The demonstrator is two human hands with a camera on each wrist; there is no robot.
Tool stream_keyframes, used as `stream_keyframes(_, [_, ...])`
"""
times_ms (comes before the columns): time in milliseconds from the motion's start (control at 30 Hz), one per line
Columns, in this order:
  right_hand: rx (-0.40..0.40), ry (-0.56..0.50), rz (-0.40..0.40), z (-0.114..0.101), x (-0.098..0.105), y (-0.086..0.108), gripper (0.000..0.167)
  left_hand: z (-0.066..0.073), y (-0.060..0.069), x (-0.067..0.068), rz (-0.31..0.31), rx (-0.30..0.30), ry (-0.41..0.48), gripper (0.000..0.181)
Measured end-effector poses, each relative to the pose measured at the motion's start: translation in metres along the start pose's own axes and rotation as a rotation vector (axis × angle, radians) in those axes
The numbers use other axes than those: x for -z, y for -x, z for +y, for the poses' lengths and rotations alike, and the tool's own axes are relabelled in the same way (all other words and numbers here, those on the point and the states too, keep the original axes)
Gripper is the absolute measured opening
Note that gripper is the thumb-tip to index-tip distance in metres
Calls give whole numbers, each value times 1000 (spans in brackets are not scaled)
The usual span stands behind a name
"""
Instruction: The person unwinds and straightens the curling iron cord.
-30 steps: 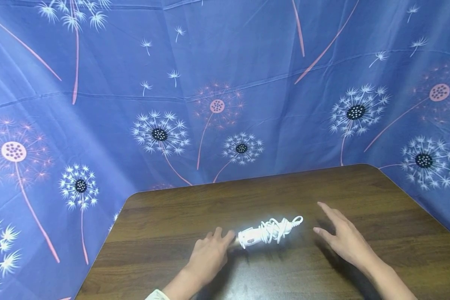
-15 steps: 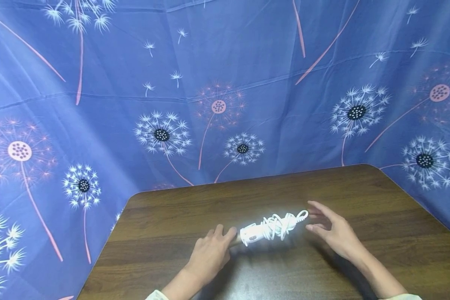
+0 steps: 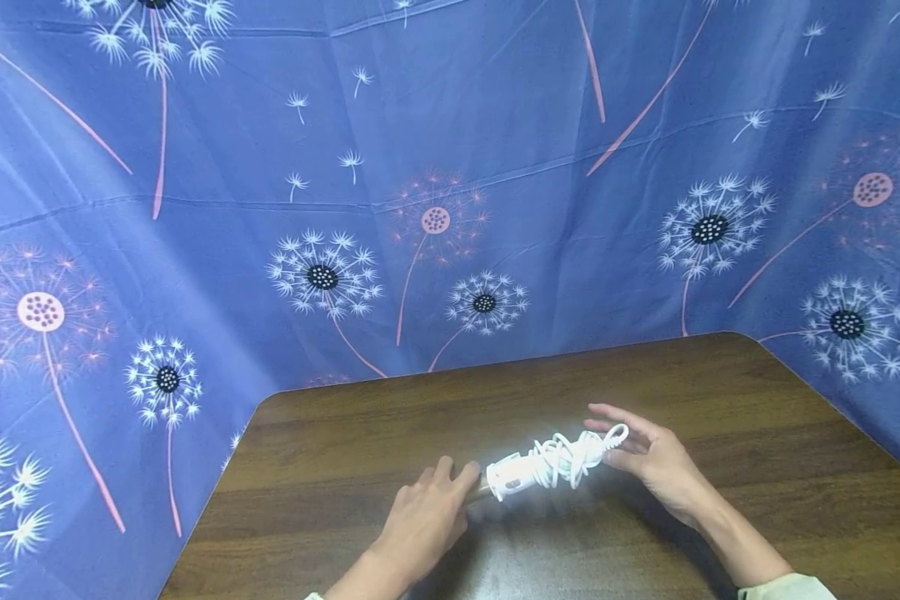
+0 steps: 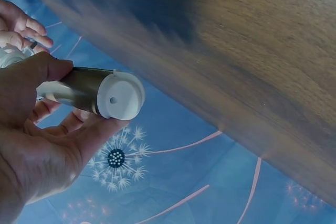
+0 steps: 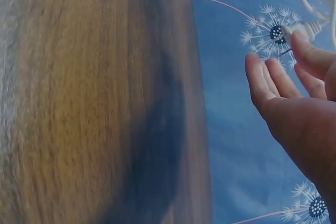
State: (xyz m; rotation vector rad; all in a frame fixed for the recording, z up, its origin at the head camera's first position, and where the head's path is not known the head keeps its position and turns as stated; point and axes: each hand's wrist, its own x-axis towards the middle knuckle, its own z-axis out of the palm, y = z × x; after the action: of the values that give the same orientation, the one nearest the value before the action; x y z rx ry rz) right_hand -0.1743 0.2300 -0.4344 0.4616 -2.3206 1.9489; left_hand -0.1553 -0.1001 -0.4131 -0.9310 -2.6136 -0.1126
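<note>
A white device (image 3: 512, 477), glossy and bright, hangs tilted above the table with its white cord (image 3: 562, 460) wound round it; a cord loop (image 3: 618, 434) stands out at its right end. My left hand (image 3: 422, 523) grips the brown metallic barrel at the other end. In the left wrist view the thumb and fingers hold this barrel (image 4: 84, 88), which ends in a white cap (image 4: 122, 98) with a small hole. My right hand (image 3: 671, 477) is at the corded end, fingers loosely bent. In the right wrist view its thumb meets a white cord end (image 5: 310, 29); contact is unclear.
The brown wooden table (image 3: 330, 433) lies beneath both hands, its far edge running along a blue cloth (image 3: 540, 233) printed with dandelions. The cloth hangs behind the table and along its sides.
My right hand has moved left to the corded end, its fingers bending more. The device has shifted slightly right in the head view, still in my left hand's grip.
</note>
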Motion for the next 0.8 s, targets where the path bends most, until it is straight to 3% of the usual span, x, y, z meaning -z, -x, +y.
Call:
stream_keyframes(333, [-1,-58,26,4,-6,-3,53,1,0,0,13,-12,30,54])
stream_keyframes(667, [95,-104,54,0,-2,-6,47,1,2,-1,19,-34,72,52])
stream_keyframes(800, [114,-199,51,0,1,-7,38,1,3,-1,15,-44,75,51])
